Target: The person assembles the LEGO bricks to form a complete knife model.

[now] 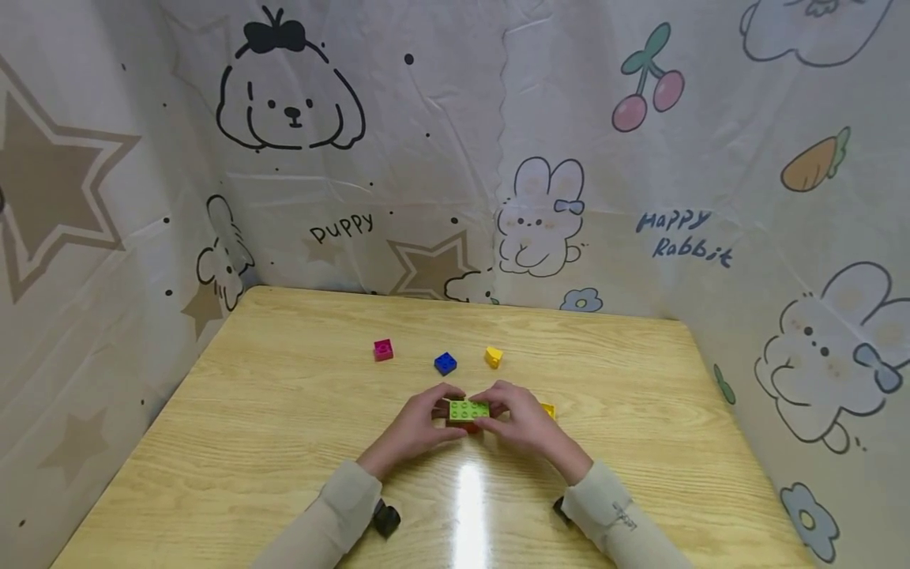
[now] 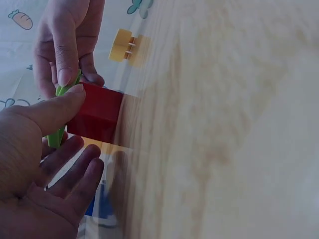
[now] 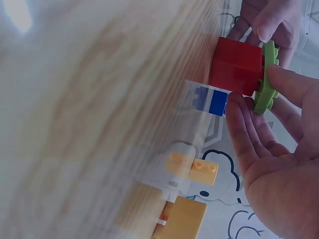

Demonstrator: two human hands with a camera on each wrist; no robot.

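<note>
A lime-green studded flat toy brick [image 1: 468,410] lies over a red toy block [image 2: 97,112], which stands on the table. In the right wrist view the green brick sits slightly tilted against the red block's top, with a small gap showing. My left hand [image 1: 419,420] pinches the green brick's left end, thumb at the near side and fingers beyond. From the other side, my right hand [image 1: 522,417] grips the right end between thumb and fingers. Part of the red block is hidden under the green brick and the hands.
Farther back on the wooden table [image 1: 284,411] lie a magenta brick [image 1: 383,350], a blue brick [image 1: 445,363] and a small yellow brick [image 1: 494,357]. Another yellow piece [image 1: 549,410] is partly hidden behind my right hand. A printed cloth hangs around the table.
</note>
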